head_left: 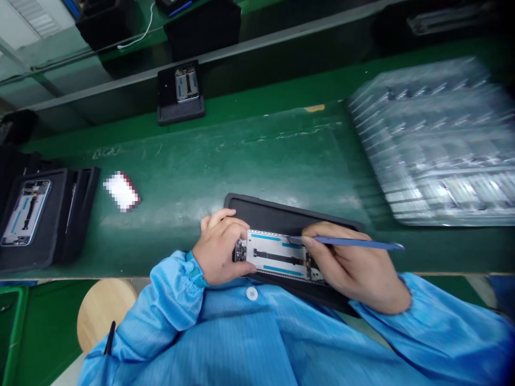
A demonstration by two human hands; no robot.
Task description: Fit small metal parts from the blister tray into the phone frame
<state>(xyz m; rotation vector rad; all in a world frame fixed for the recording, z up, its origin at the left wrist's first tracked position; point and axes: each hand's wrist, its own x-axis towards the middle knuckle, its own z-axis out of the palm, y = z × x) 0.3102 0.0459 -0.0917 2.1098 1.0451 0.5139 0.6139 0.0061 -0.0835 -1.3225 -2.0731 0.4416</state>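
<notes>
My left hand (221,244) grips the left end of an opened phone body (277,253), thumb on the near edge and fingers on the far one. The phone shows a silvery plate with blue strips, a black flex cable and a small circuit board at its left end. Pinched in my right hand (354,268) is a pair of slim blue tweezers (362,244), their dark tip over the phone's far side near a blue strip. Under the phone lies a black tray (273,212). My right fingers partly cover the phone's right end.
Stacked black trays (56,214) at left carry another opened phone (26,214). Farther back, a black tray (181,110) bears one more phone (187,84). Clear plastic trays (438,139) are piled at right. A blurred white card (122,191) lies on the green bench (181,166); a wooden stool (104,308) stands below.
</notes>
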